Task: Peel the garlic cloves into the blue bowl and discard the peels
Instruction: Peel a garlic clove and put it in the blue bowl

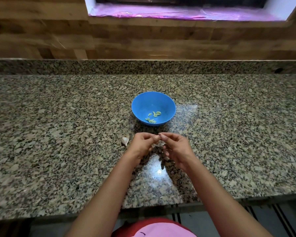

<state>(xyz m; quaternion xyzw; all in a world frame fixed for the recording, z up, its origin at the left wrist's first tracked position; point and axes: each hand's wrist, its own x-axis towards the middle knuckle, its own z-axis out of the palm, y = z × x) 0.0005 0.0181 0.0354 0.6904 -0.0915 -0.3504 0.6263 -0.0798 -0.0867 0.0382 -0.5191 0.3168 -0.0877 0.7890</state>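
Both pinching one small clove [159, 134]: left grip [143, 143], right grip [175, 147], near blue bowl [135, 103]; garlic piece [125, 140] on counter [58, 134].

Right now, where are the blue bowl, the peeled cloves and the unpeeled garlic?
blue bowl [143, 104]: head view, bare inner wall, left side.
peeled cloves [156, 114]: head view, upper cluster on the bowl's bottom.
unpeeled garlic [125, 139]: head view, middle of its papery skin.
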